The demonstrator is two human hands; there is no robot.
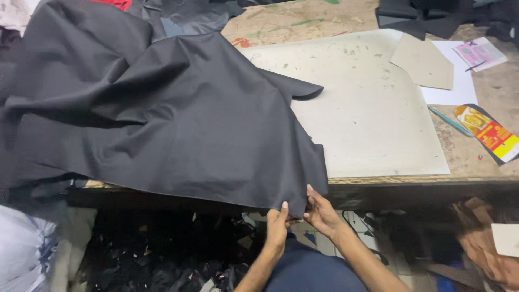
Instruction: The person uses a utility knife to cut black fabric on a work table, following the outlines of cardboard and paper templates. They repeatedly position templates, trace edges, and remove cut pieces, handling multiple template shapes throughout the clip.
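A large sheet of black leather-like material [162, 113] lies rumpled over the left half of a wooden worktable [476, 157], and its lower corner hangs over the front edge. My left hand [277, 227] pinches that hanging corner from below. My right hand [320, 211] grips the same corner just to the right, thumb on the material's edge. Both hands are below the table edge, close together.
A big pale cutting board [373, 113] covers the table's middle. A tan pattern piece [424, 62], white paper [459, 81], a pink slip [480, 53], a teal pen [450, 121] and a colourful packet [489, 132] lie at the right. Dark scraps [162, 259] litter the floor.
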